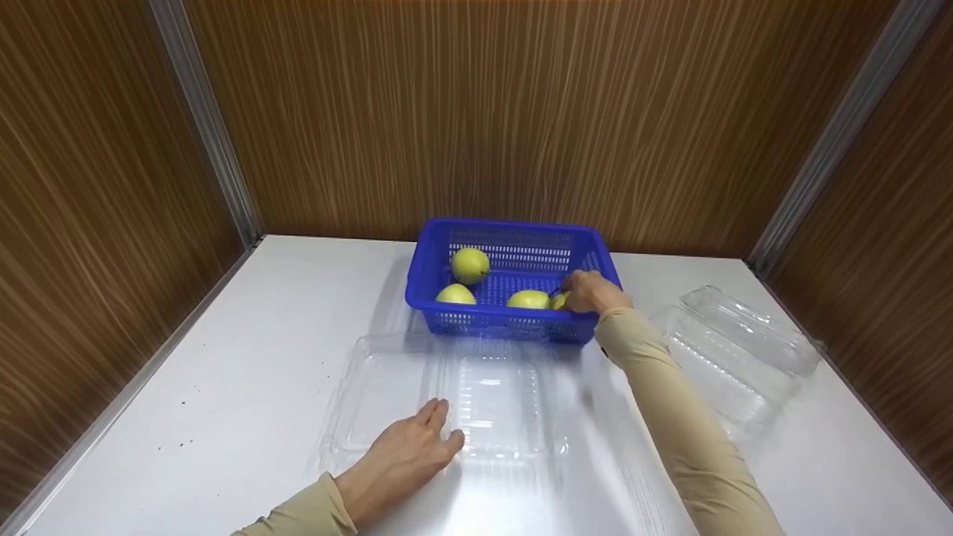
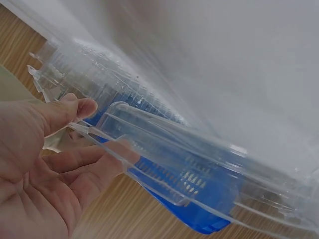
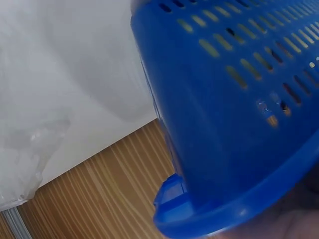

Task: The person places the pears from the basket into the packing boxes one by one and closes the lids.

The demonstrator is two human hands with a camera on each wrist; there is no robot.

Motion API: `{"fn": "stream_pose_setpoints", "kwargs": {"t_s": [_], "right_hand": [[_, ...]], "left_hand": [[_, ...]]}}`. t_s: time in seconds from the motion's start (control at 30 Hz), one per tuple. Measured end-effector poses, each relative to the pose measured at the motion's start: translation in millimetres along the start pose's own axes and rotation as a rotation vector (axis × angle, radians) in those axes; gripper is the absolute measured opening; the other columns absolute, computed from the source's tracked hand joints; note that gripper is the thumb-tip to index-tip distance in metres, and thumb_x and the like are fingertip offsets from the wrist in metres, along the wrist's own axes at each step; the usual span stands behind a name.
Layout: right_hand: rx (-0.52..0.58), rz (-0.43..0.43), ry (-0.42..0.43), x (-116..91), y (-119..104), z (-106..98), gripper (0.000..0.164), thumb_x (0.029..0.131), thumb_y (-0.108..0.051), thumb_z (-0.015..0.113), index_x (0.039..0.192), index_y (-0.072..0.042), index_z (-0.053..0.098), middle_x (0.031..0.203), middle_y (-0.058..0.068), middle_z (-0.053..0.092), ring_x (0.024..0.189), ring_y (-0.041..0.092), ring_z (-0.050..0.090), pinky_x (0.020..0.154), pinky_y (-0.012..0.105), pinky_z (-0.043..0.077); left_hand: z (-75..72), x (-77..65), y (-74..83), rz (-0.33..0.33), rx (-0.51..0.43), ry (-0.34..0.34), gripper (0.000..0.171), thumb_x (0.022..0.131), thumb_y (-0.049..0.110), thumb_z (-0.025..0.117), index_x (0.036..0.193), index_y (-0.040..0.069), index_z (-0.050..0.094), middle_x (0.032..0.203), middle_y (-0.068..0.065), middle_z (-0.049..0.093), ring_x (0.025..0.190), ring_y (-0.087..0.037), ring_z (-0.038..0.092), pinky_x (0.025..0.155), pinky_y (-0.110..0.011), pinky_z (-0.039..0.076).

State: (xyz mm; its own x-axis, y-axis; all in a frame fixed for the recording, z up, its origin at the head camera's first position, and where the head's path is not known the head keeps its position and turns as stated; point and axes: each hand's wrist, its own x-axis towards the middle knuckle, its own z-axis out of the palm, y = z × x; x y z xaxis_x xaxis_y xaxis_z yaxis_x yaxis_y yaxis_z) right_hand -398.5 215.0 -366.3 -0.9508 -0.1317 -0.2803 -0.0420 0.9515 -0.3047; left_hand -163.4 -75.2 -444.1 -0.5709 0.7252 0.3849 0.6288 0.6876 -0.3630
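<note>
My right hand (image 1: 595, 290) reaches over the front right corner of a blue plastic basket (image 1: 514, 313), its fingers around a yellow-green pear (image 1: 560, 300) that is partly hidden. Another pear (image 1: 528, 299) lies just left of it. Farther left in the basket are a front pear (image 1: 456, 294) and a back pear (image 1: 470, 266). My left hand (image 1: 406, 454) is at the near side of an opened clear plastic box (image 1: 387, 380), fingers extended at its middle. In the left wrist view, fingertips (image 2: 124, 149) show through the plastic edge.
More clear plastic boxes (image 1: 733, 357) lie at the right of the white table (image 1: 246, 372), one tilted over another. Wood-grain panels (image 1: 476, 112) enclose the back and both sides. Small dark specks (image 1: 184, 403) dot the table's left part.
</note>
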Motion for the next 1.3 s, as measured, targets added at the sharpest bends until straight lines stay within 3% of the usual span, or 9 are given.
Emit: {"fn": "stream_pose_setpoints", "kwargs": {"t_s": [0.3,0.5,0.63,0.8,1.03,1.3], "right_hand": [[-0.066,0.0,-0.094,7,-1,-2,0.051,0.098,-0.026,0.051,0.148,-0.016,0.044,0.155,0.02,0.035,0.141,0.043,0.034,0.111,0.065,0.03],[-0.076,-0.054,-0.068,14,0,3,0.049,0.099,-0.03,0.05,0.146,-0.016,0.047,0.153,0.017,0.041,0.14,0.04,0.038,0.112,0.063,0.031],[-0.071,-0.099,-0.031,14,2,8,0.044,0.095,-0.023,0.053,0.138,-0.014,0.056,0.145,0.016,0.051,0.132,0.036,0.048,0.109,0.061,0.036],[-0.077,-0.115,0.074,13,4,9,0.049,0.087,-0.015,0.062,0.136,-0.012,0.059,0.138,0.017,0.057,0.12,0.035,0.056,0.104,0.06,0.042],[-0.091,-0.189,0.232,13,10,9,0.062,0.078,-0.023,0.076,0.135,-0.01,0.058,0.124,0.019,0.064,0.106,0.034,0.058,0.095,0.057,0.048],[-0.117,-0.284,0.401,8,13,0,0.071,0.07,-0.025,0.081,0.136,-0.009,0.056,0.125,0.023,0.062,0.117,0.043,0.056,0.093,0.061,0.049]], "left_hand": [[0.8,-0.4,0.5,0.001,0.007,0.003,0.007,0.084,0.008,0.065,0.091,0.009,0.065,0.11,-0.026,0.069,0.104,-0.034,0.069,0.056,-0.031,0.058],[4.2,0.3,-1.1,0.013,0.017,0.018,0.005,0.084,0.008,0.067,0.088,0.009,0.064,0.109,-0.025,0.07,0.102,-0.033,0.069,0.06,-0.03,0.059],[8.5,0.5,-1.4,0.028,0.019,0.047,0.006,0.083,0.01,0.069,0.086,0.01,0.064,0.106,-0.023,0.071,0.1,-0.031,0.07,0.064,-0.028,0.059],[12.1,0.5,-1.0,0.037,0.018,0.102,0.005,0.082,0.011,0.067,0.086,0.013,0.065,0.104,-0.021,0.07,0.096,-0.028,0.068,0.06,-0.028,0.056],[10.6,1.1,-0.9,0.033,0.009,0.069,0.006,0.084,0.01,0.065,0.089,0.012,0.064,0.107,-0.021,0.069,0.099,-0.031,0.068,0.063,-0.03,0.058],[8.6,-0.2,-0.2,0.033,0.019,0.046,0.008,0.084,0.009,0.064,0.091,0.013,0.065,0.108,-0.021,0.068,0.099,-0.03,0.067,0.063,-0.03,0.057]]}}
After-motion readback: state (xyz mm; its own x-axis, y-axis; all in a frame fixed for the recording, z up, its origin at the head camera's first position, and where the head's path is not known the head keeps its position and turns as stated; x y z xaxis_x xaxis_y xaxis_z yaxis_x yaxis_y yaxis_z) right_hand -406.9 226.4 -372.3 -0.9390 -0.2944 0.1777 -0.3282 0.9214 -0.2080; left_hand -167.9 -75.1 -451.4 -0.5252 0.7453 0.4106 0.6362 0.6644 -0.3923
